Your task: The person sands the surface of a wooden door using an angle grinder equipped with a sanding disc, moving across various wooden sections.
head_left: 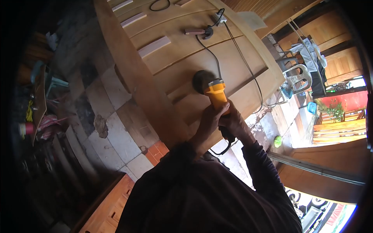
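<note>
A yellow and black power tool [217, 93] with a dark round disc [203, 81] at its head is over a wooden panel [186, 50]. The disc lies against or just above the panel's surface; its edge looks blurred. My left hand [210, 123] is wrapped round the tool's body from the left. On the right side, my right hand [234, 121] grips the same tool further back, its fingers partly hidden. A black cord hangs from the tool's rear end below my hands.
Pale wood strips [154, 46] lie on the panel, with a power strip [220, 17], cables and a dark clamp-like object [208, 32] further up. At the right stands a plastic chair [299, 77]. Tiled floor [116, 132] shows at left, a wooden drawer front [112, 206] below.
</note>
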The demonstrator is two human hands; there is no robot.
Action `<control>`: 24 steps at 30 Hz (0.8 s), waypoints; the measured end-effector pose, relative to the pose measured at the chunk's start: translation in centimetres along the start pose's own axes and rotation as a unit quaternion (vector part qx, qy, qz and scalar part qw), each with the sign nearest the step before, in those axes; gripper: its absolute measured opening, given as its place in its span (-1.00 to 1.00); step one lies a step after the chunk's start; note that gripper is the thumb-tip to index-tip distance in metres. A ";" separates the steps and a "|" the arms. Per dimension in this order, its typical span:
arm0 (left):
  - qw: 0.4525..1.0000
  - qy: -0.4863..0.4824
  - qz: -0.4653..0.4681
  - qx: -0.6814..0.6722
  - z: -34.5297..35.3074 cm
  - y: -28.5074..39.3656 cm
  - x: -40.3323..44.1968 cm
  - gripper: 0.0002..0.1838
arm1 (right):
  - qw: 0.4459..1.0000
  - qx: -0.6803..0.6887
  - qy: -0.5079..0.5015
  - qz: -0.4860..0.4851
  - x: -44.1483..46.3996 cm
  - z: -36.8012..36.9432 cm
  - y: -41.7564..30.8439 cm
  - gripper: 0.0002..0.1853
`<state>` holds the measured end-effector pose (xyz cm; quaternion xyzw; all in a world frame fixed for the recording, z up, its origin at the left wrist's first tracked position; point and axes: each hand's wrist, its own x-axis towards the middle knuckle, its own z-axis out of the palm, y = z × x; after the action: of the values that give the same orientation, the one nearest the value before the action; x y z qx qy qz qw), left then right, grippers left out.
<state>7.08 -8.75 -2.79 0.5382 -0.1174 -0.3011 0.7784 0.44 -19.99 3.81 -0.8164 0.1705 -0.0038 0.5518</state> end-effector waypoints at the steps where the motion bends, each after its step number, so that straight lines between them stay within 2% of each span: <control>1: 1.000 -0.001 -0.024 -0.006 0.1 0.7 -0.2 -0.61 | 0.999 0.021 -0.016 0.041 -0.2 -0.3 -1.0 -0.22; 3: 0.997 0.001 -0.069 -0.016 0.2 2.3 -0.3 -0.62 | 0.993 0.033 -0.052 0.104 -0.1 -0.8 -2.6 -0.28; 6: 0.996 0.000 -0.081 0.029 -0.3 2.3 -0.4 -0.66 | 0.993 0.055 -0.033 0.101 -0.2 -0.2 -2.4 -0.26; 8: 0.998 0.004 0.040 0.052 -0.6 -0.9 -0.8 -0.66 | 0.998 0.032 -0.024 0.045 -0.4 0.4 -0.8 -0.26; 9: 0.997 0.003 0.058 0.059 -0.6 -0.5 -0.9 -0.67 | 0.999 0.020 -0.018 0.018 -0.4 0.6 -0.9 -0.26; 10: 0.995 0.002 0.075 0.066 -0.7 -0.2 -1.0 -0.67 | 0.998 0.023 -0.033 0.055 -0.4 0.4 -1.2 -0.25; 12: 0.997 0.001 0.023 0.070 -1.2 1.0 -1.1 -0.68 | 0.989 0.026 -0.066 0.128 -0.2 0.2 -2.4 -0.22; 16: 0.996 0.004 0.069 0.064 -1.3 -0.3 -0.9 -0.66 | 0.990 0.016 -0.060 0.129 -0.1 0.6 -2.9 -0.19; 18: 0.998 0.016 0.046 0.032 -1.0 0.1 -1.6 -0.65 | 0.987 0.012 -0.059 0.148 -0.6 0.7 -3.5 -0.19; 21: 1.000 0.025 0.007 0.013 -1.1 1.3 -2.7 -0.62 | 0.991 -0.001 -0.063 0.120 -1.0 0.9 -2.7 -0.12; 24: 0.997 0.056 -0.046 0.034 -1.1 2.1 -3.4 -0.58 | 0.990 -0.015 -0.072 0.117 -1.3 1.1 -3.7 -0.07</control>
<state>5.69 -5.41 -0.80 0.5849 -0.0590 -0.3020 0.7504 0.46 -17.41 6.90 -0.7970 0.2245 0.1223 0.5472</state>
